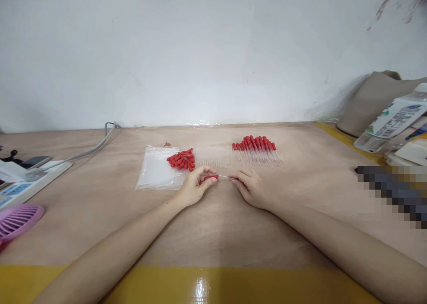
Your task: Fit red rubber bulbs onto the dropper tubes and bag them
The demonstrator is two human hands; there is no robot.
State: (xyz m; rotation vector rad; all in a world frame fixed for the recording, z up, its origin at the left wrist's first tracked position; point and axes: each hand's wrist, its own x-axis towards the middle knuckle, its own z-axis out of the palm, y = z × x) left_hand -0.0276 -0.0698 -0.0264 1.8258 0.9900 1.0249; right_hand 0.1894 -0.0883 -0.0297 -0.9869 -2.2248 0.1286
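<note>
Just in front of the table's middle, my left hand (195, 188) pinches a red rubber bulb (211, 177) between thumb and fingers. My right hand (253, 189) grips a thin clear dropper tube (224, 176), whose other end meets the bulb; how deep it sits inside is hidden. Behind my left hand lies a pile of loose red bulbs (182, 160), partly over clear plastic bags (156, 170). A row of bare clear tubes (213, 156) lies beyond both hands. Further right are several droppers with red bulbs (256, 143) on their tubes, lying side by side.
At the left edge are a power strip (43, 176) with a grey cable (95, 144) and a pink fan (20, 221). On the right, a bottle (390, 121) leans near a beige bag (367, 99). A pixelated dark object (393, 195) lies nearer. A white wall (213, 54) backs the table.
</note>
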